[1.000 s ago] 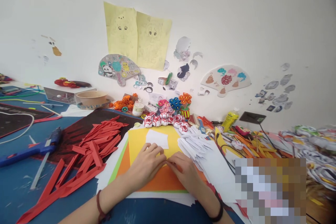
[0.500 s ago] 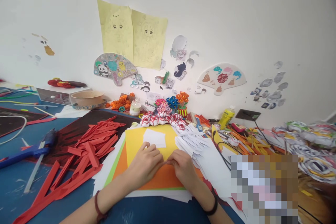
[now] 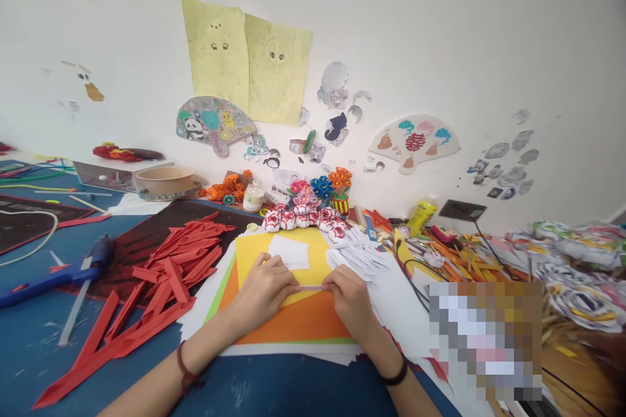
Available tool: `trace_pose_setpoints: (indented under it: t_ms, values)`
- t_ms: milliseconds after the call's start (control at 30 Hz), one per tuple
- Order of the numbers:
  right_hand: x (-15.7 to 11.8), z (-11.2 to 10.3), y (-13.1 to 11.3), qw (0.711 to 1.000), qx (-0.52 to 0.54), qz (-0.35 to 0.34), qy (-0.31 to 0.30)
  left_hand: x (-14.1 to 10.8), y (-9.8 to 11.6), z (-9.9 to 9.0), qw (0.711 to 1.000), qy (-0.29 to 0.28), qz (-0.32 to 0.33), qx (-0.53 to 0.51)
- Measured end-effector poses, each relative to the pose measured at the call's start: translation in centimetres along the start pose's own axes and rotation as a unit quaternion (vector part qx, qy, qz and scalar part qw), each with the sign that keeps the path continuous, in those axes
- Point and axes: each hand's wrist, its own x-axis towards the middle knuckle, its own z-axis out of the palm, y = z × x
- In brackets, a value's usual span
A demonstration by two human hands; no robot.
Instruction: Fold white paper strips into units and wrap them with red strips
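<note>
A thin pale strip (image 3: 312, 287), likely paper, stretches level between my two hands. My left hand (image 3: 267, 287) pinches its left end, fingers curled. At its right end, my right hand (image 3: 348, 300) holds it between thumb and fingers. Both hands are over a yellow sheet (image 3: 252, 251) lying on an orange sheet (image 3: 293, 326), with green and white sheets beneath. Just beyond the hands lies a small white paper piece (image 3: 290, 253). Folded white strips (image 3: 355, 260) are piled to the right of it.
Red folded strips (image 3: 166, 280) and a blue glue gun (image 3: 73, 273) lie on the left. Paper flowers (image 3: 303, 202) stand at the back near a yellow bottle (image 3: 422, 215). Orange strips (image 3: 452, 254) and a black cable are on the right.
My hands have moved apart, and more of the pale strip shows between them. The view has shifted slightly.
</note>
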Motion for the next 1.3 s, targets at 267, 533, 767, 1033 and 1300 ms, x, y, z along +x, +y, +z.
trace_pose_setpoints:
  t_ms: [267, 533, 767, 1033, 1300]
  values:
    - [0.7, -0.9, -0.7, 0.996, 0.071, 0.054, -0.014, 0.0, -0.8, 0.1, 0.997, 0.011, -0.066, -0.033]
    - [1.1, -1.7, -0.7, 0.986, 0.116, 0.104, -0.064, 0.2, -1.0, -0.4, 0.996, -0.024, -0.063, -0.066]
    - [0.9, -3.8, 1.9, 0.966, 0.074, 0.219, 0.119, 0.5, -0.9, -0.8, 0.989, -0.041, -0.104, -0.091]
    - [0.8, -5.3, 4.2, 0.956, -0.032, 0.192, 0.219, 0.3, -1.6, 0.0, 0.993, -0.026, -0.11, -0.018]
    - [0.7, -3.4, 3.0, 0.975, -0.004, 0.181, 0.131, 1.1, -3.1, 0.9, 0.99, -0.011, -0.054, 0.13]
